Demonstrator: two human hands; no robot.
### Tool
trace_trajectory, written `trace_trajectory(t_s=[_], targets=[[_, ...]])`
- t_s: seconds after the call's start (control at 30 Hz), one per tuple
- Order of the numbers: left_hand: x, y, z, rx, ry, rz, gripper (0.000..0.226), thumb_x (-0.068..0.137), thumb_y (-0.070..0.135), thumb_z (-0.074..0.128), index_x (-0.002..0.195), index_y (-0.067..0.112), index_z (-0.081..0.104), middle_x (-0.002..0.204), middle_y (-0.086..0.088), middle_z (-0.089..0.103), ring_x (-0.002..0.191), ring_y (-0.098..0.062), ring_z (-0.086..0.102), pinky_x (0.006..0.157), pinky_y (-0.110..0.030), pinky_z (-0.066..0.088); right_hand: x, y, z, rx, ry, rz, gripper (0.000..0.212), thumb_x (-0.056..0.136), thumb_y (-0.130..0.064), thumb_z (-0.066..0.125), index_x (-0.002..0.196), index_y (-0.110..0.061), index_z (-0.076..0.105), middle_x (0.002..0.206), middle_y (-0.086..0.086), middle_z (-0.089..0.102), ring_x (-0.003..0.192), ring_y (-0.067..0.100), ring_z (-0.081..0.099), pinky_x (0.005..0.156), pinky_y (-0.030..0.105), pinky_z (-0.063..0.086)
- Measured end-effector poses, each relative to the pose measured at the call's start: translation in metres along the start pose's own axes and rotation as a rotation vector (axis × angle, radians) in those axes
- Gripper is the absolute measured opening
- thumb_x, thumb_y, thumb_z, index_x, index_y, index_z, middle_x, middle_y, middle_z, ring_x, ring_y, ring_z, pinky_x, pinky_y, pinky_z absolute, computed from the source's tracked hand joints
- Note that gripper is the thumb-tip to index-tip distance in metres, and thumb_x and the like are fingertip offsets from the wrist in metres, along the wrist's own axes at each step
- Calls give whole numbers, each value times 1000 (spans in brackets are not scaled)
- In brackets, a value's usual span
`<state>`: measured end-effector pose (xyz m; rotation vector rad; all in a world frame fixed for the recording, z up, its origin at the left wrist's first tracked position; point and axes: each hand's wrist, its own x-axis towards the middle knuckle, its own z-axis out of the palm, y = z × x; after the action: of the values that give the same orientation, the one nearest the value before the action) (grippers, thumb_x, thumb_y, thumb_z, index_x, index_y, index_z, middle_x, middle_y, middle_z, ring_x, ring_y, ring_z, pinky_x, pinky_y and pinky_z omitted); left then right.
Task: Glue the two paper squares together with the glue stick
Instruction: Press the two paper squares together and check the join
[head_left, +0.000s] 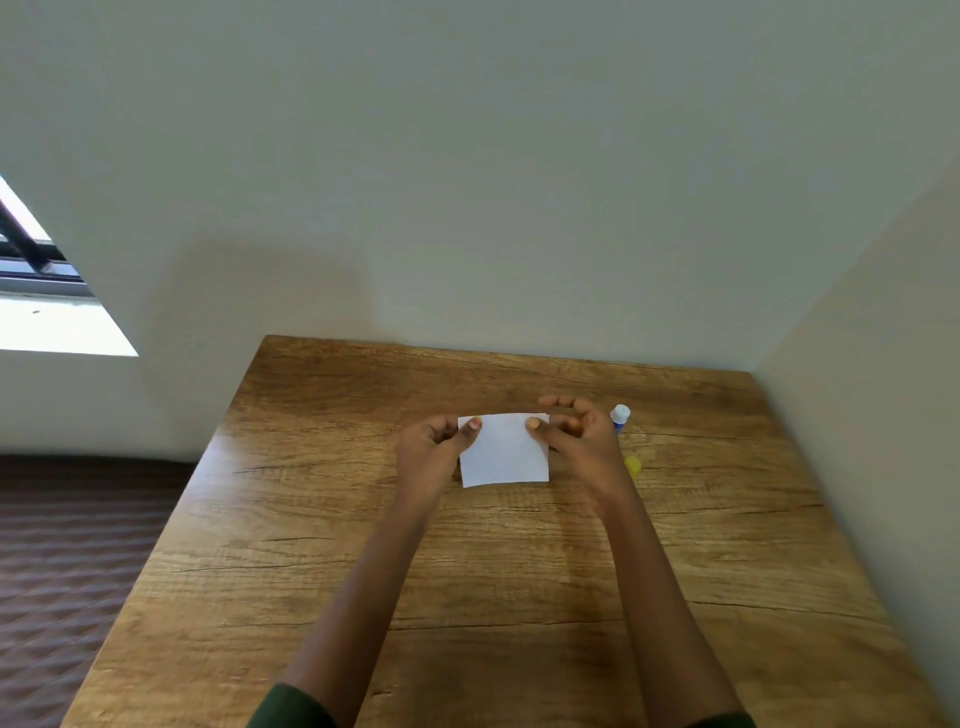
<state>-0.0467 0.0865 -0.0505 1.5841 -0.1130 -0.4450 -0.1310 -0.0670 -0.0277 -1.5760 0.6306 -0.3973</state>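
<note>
- White paper square (506, 452) sat at the middle of the wooden surface (467, 597), between the two hands. Only one sheet showed, so I could not tell whether a second lay beneath it.
- At its far left corner the left hand (431, 452) held it in a narrow pinch, thumb on top and the other fingers (441, 431) curled behind the edge.
- At the far right corner the right hand (582, 439) pinched it with the thumb on top. Its other fingers were loosely curled beyond the edge and held nothing else.
- Whether the near edge rested on the wood or hung just above it was not clear.
- Just beside the right hand the glue stick (620, 417) stood upright, white tip above a blue body. A yellow cap (632, 465) lay apart from it on the surface, so the stick seemed uncapped.
- The sheet looked thin, very light and limp. It would likely droop if held by one corner, crease under a hard squeeze, and slide easily on the smooth wood.
- A gentle hold at two corners or opposite edges suited it best. It could then be pressed flat with straight fingers from the middle outward.
- Fresh glue would probably make it tacky, so edges set down crooked would be hard to shift. Fingers were best kept off any glued face.
</note>
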Motion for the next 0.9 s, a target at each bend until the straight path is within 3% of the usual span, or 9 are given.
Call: trace_trajectory(t_s=[0.17, 0.37, 0.63, 0.8, 0.9], targets=[[-6, 8, 1, 4, -68, 23, 15, 82, 20, 70, 88, 6, 72, 83, -8, 72, 75, -17, 67, 60, -31, 54, -4, -10, 3, -127, -78, -46, 26, 73, -27, 79, 97, -21, 71, 104, -7, 70, 95, 9, 65, 70, 25, 52], [-13, 15, 4, -23, -119, 42, 11, 85, 18, 66, 89, 10, 73, 82, -3, 73, 74, -12, 68, 57, -25, 52, -7, -14, 12, -149, -103, -10, 12, 72, -32, 79, 77, -22, 75, 88, -3, 73, 84, 18, 66, 66, 30, 50], [-16, 21, 6, -28, -88, 29, 19, 88, 19, 63, 83, 4, 73, 81, -4, 70, 70, -14, 63, 56, -27, 48, -7, -14, 1, -83, -115, 42, 21, 75, -26, 77, 88, -9, 76, 87, -2, 73, 77, 9, 65, 56, 14, 48], [-17, 23, 7, -40, -71, 12, 16, 88, 18, 63, 82, 8, 73, 85, -3, 69, 76, -17, 61, 58, -27, 48, -6, -11, -14, -45, -121, 47, 17, 77, -21, 75, 86, -8, 75, 87, -1, 74, 76, 1, 67, 64, 13, 49], [-19, 24, 9, -55, -58, 3, 15, 88, 18, 63, 79, 10, 72, 83, -2, 69, 73, -15, 60, 56, -26, 47, -4, -8, -22, -14, -108, 32, 18, 77, -17, 74, 89, -3, 74, 89, 3, 74, 74, -2, 68, 61, 8, 50]])
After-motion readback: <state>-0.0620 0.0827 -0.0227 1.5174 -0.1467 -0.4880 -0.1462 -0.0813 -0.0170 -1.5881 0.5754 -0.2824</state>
